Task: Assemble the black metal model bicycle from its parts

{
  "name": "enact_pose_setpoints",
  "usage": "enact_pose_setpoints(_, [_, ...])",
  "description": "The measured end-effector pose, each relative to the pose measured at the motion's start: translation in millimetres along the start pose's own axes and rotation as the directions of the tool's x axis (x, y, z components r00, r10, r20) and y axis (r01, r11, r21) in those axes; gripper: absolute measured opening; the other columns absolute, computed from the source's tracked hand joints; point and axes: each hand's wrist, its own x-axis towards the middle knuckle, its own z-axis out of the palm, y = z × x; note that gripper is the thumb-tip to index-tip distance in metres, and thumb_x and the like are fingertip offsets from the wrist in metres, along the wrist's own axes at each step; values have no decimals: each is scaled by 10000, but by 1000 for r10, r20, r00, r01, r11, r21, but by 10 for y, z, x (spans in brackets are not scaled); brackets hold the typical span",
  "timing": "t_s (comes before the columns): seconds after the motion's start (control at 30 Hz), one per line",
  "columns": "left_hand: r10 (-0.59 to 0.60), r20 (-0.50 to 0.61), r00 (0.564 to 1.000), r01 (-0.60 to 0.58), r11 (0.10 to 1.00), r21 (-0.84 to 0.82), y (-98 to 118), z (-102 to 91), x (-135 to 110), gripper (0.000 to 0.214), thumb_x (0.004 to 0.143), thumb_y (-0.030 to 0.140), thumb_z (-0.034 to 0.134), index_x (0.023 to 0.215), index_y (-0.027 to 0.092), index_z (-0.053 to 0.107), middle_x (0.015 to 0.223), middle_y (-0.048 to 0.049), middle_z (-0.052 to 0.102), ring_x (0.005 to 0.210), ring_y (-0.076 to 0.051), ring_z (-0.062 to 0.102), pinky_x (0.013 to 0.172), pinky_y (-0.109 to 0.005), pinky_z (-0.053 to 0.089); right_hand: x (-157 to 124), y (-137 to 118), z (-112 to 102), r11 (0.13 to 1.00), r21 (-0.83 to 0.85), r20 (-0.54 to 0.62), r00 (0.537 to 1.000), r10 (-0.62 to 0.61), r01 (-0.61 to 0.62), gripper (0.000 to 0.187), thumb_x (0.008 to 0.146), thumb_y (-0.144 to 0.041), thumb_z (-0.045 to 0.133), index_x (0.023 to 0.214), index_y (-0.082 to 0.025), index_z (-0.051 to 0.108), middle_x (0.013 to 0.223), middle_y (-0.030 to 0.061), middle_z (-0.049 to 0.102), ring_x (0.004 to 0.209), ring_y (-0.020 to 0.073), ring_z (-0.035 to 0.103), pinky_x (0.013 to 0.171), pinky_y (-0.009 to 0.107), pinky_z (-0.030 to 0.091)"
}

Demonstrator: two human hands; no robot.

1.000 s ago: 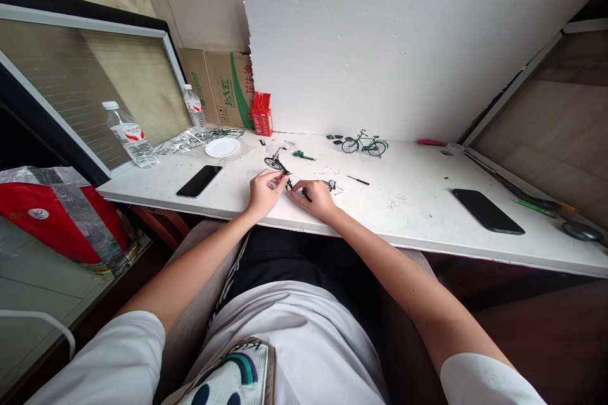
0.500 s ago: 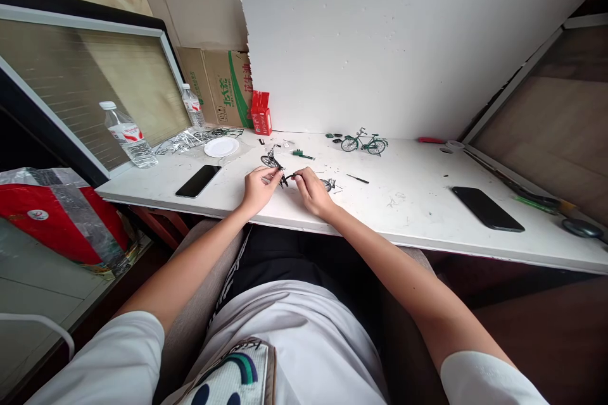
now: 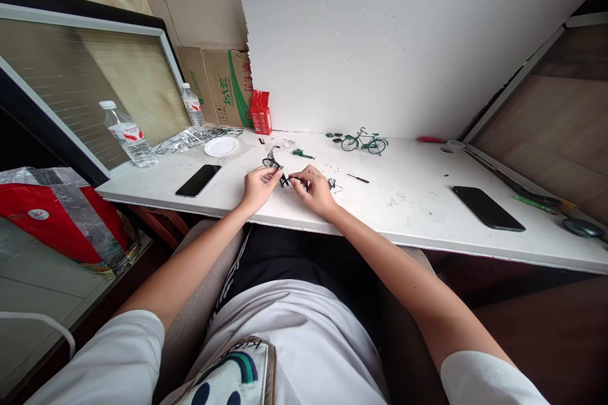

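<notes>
The bike [image 3: 274, 163] lies between the hands, its wheel just beyond the left fingertips. The left hand [image 3: 260, 190] pinches its frame. The right hand [image 3: 314, 190], just to the right, pinches a curved part [image 3: 304, 185]; whether that touches the frame I cannot tell. Farther right and far stands a green bike [image 3: 365, 142].

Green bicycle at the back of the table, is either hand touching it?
No, the green bicycle stands well apart from the left hand and right hand.
</notes>
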Motion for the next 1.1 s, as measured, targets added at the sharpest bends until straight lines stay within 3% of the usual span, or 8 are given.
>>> enact_pose_setpoints(0.2, [-12,6,1000,12,1000,-5,8,13,-11,377,843,519,800,939,156,832,902,-103,789,694,-179,686,663,-304,566,14,-24,-5,1000,31,-53,999,4,-2,332,1022,-437,625,1172,-219,825,956,95,703,893,229,640,743,354,554])
enact_pose_setpoints(0.4, [-12,8,1000,12,1000,1,35,9,-20,370,850,508,797,949,154,834,903,-101,787,689,-171,665,661,-298,550,9,-45,-14,995,98,-28,999,-24,27,323,1019,-423,644,1195,-227,831,983,95,731,946,231,654,672,324,555])
enact_pose_setpoints(0.7, [10,31,999,-11,999,31,129,3,-31,338,866,497,785,937,172,846,902,-94,797,705,-175,650,680,-307,522,2,10,21,995,101,36,999,-22,19,321,1009,-449,683,1238,-274,825,965,93,724,1007,257,614,721,346,588])
enact_pose_setpoints(0.9, [13,32,999,-13,1000,18,113,4,-31,342,859,508,790,911,175,843,876,-87,793,699,-178,649,671,-306,518,-3,80,62,1000,11,61,998,-12,12,311,1031,-383,661,1289,-281,800,989,95,699,1037,269,611,782,380,585])
enact_pose_setpoints(1.1, [-29,22,999,29,999,-13,29,22,-23,387,833,528,814,957,163,847,869,-90,789,685,-174,645,647,-301,538,-13,71,63,993,-77,113,991,-77,86,367,1066,-277,550,1375,-271,748,1059,101,676,1066,266,611,869,399,553])
